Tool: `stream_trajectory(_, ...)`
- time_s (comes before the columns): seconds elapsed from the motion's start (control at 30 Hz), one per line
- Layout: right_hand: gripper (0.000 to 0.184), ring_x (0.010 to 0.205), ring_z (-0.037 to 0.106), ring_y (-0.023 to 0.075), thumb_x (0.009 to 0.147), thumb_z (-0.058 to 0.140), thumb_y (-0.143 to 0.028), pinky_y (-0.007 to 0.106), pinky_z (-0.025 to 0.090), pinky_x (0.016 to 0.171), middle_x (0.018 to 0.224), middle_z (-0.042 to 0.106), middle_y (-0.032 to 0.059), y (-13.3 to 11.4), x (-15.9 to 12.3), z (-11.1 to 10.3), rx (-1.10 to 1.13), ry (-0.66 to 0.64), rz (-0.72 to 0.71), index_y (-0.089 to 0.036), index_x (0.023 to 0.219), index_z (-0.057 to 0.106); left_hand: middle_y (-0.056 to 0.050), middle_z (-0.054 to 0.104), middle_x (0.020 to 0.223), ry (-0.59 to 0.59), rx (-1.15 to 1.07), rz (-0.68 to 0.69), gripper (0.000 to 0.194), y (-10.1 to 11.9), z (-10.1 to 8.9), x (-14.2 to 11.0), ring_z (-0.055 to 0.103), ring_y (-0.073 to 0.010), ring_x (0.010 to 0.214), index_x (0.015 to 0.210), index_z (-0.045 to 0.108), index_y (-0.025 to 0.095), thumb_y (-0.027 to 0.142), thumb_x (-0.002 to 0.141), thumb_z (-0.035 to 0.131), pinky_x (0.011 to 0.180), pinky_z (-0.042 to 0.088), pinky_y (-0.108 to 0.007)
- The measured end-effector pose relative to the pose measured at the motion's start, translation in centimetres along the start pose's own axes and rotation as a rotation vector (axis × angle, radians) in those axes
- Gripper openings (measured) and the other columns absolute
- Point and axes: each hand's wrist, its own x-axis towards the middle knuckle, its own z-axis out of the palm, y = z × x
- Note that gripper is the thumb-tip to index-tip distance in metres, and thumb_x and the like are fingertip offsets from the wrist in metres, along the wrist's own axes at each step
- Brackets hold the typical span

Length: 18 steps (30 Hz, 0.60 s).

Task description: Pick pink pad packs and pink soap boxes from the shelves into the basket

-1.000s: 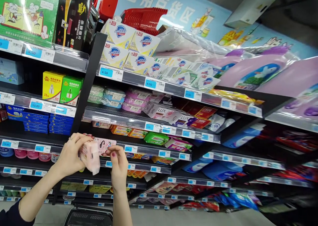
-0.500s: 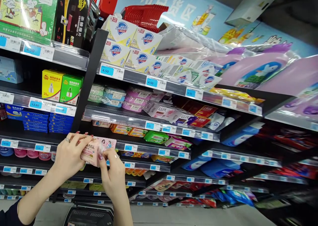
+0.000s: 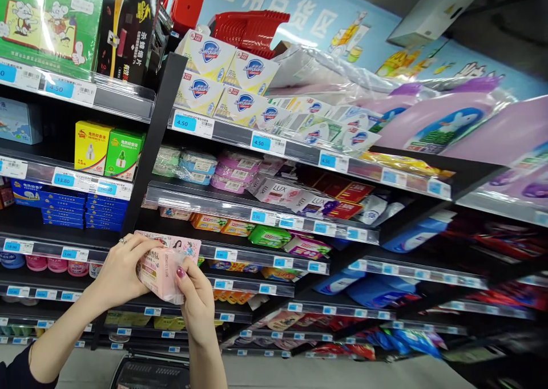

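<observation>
In front of the shelves I hold a pink printed box (image 3: 156,272) in clear wrap, likely a soap box, with both hands. A printed date shows on its end. Behind it a second pink face with a woman and flowers shows; I cannot tell whether it is a separate box. My left hand (image 3: 124,269) grips the left side, fingers over the top and thumb beneath. My right hand (image 3: 197,298) pinches the right end, its thumb on the wrap. Close behind the hands lie orange soap packs (image 3: 208,222) and a green pack (image 3: 269,236).
White Safeguard boxes (image 3: 209,52) stand stacked on the upper shelf, with large pink bottles (image 3: 458,121) to their right. A black upright (image 3: 149,149) divides the shelving. Yellow and green boxes (image 3: 124,152) sit to its left. A black basket (image 3: 149,372) is low down.
The pink box has tilted and turned, so its end with the printed date now faces me. My right hand has shifted slightly down and right along the wrap.
</observation>
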Motion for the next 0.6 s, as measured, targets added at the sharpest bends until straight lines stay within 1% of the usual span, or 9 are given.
stream_trajectory(0.2, 0.041, 0.058, 0.029, 0.0114, 0.086, 0.061, -0.050, 0.024, 0.029, 0.055, 0.062, 0.036, -0.0040, 0.6, -0.4, 0.1, 0.064, 0.047, 0.046, -0.021, 0.063, 0.044, -0.001, 0.064, 0.109, 0.007, 0.002, 0.009, 0.051, 0.2, -0.2, 0.0, 0.059, -0.0223, 0.099, 0.115, 0.056, 0.026, 0.010, 0.068, 0.065, 0.082, 0.047, -0.036)
stream_trajectory(0.27, 0.039, 0.057, 0.033, 0.0112, 0.083, 0.065, -0.049, 0.023, 0.032, 0.055, 0.062, 0.040, -0.0038, 1.0, -0.5, 0.0, 0.122, 0.098, 0.051, -0.020, 0.063, 0.047, -0.001, 0.064, 0.109, 0.006, -0.012, 0.017, 0.053, 0.2, -0.3, 0.0, 0.058, -0.0221, 0.100, 0.115, 0.055, 0.027, 0.009, 0.067, 0.067, 0.083, 0.046, -0.036)
stream_trajectory(0.33, 0.033, 0.058, 0.041, 0.0118, 0.079, 0.068, -0.048, 0.023, 0.037, 0.056, 0.064, 0.048, -0.0029, 1.6, -0.6, -0.3, 0.229, 0.176, 0.059, -0.021, 0.066, 0.053, -0.001, 0.064, 0.109, 0.025, -0.062, 0.028, 0.057, 0.3, -0.3, 0.0, 0.057, -0.0217, 0.101, 0.116, 0.053, 0.027, 0.007, 0.064, 0.070, 0.084, 0.046, -0.035)
stream_trajectory(0.4, 0.024, 0.067, 0.055, 0.0155, 0.077, 0.070, -0.046, 0.025, 0.045, 0.061, 0.073, 0.060, -0.0006, 2.3, -0.6, -0.7, 0.351, 0.255, 0.079, -0.023, 0.077, 0.061, -0.002, 0.061, 0.112, 0.066, -0.146, 0.049, 0.064, 0.3, -0.3, -0.1, 0.056, -0.0218, 0.104, 0.118, 0.050, 0.027, 0.010, 0.062, 0.076, 0.086, 0.047, -0.034)
stream_trajectory(0.47, 0.022, 0.084, 0.065, 0.0204, 0.075, 0.072, -0.043, 0.030, 0.052, 0.072, 0.087, 0.070, 0.0012, 2.9, -0.4, -1.2, 0.466, 0.308, 0.106, -0.027, 0.090, 0.066, -0.005, 0.056, 0.119, 0.117, -0.226, 0.079, 0.069, 0.2, -0.3, -0.2, 0.054, -0.0225, 0.111, 0.122, 0.048, 0.027, 0.017, 0.062, 0.082, 0.091, 0.047, -0.034)
stream_trajectory(0.53, 0.025, 0.094, 0.067, 0.0219, 0.074, 0.073, -0.041, 0.034, 0.054, 0.080, 0.095, 0.073, 0.0007, 3.3, -0.3, -1.5, 0.564, 0.336, 0.115, -0.030, 0.096, 0.068, -0.007, 0.050, 0.127, 0.160, -0.291, 0.097, 0.074, 0.0, -0.4, -0.3, 0.051, -0.0235, 0.120, 0.127, 0.046, 0.027, 0.023, 0.063, 0.084, 0.098, 0.045, -0.034)
stream_trajectory(0.6, 0.026, 0.094, 0.068, 0.0219, 0.073, 0.073, -0.040, 0.036, 0.055, 0.081, 0.097, 0.075, -0.0001, 3.5, -0.1, -1.7, 0.626, 0.363, 0.120, -0.031, 0.097, 0.069, -0.008, 0.045, 0.133, 0.169, -0.374, 0.072, 0.080, -0.2, -0.4, -0.5, 0.047, -0.0247, 0.126, 0.132, 0.044, 0.029, 0.026, 0.063, 0.085, 0.100, 0.045, -0.034)
